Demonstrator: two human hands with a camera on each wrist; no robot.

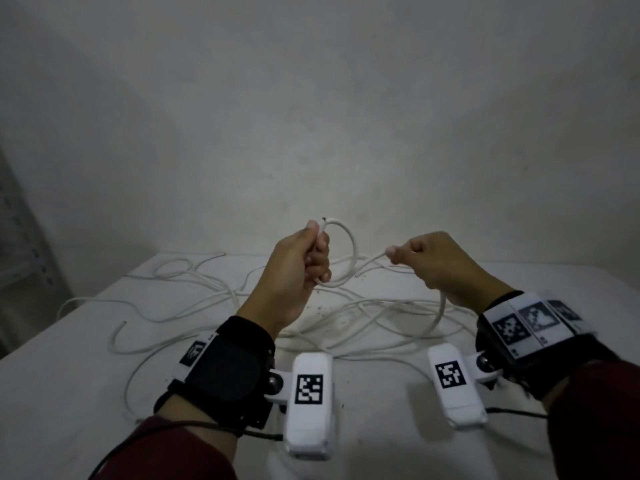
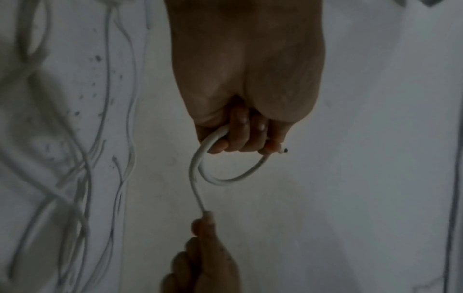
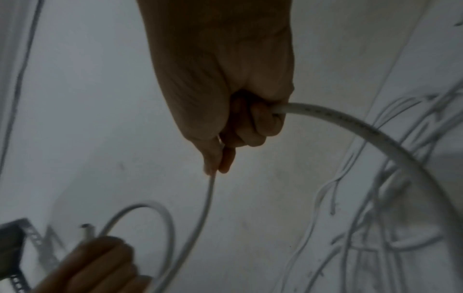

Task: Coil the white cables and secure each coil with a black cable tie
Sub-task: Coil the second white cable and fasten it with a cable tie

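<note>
My left hand [image 1: 313, 256] grips one small loop of white cable [image 1: 351, 249], raised above the table; the cable's cut end [image 1: 324, 220] pokes out by the thumb. In the left wrist view the same loop [image 2: 225, 178] hangs under the curled fingers [image 2: 240, 136]. From the loop the cable runs right to my right hand [image 1: 412, 252], which pinches it between thumb and forefinger and has its other fingers curled round it. In the right wrist view the cable [image 3: 350, 126] leaves that fist and arcs down to the table. No black cable tie is in view.
Several loose white cables [image 1: 207, 289] lie tangled across the white table [image 1: 69, 375], from the back left to under both wrists. A pale wall stands behind. A metal rack [image 1: 20, 244] is at the far left, beyond the table's edge.
</note>
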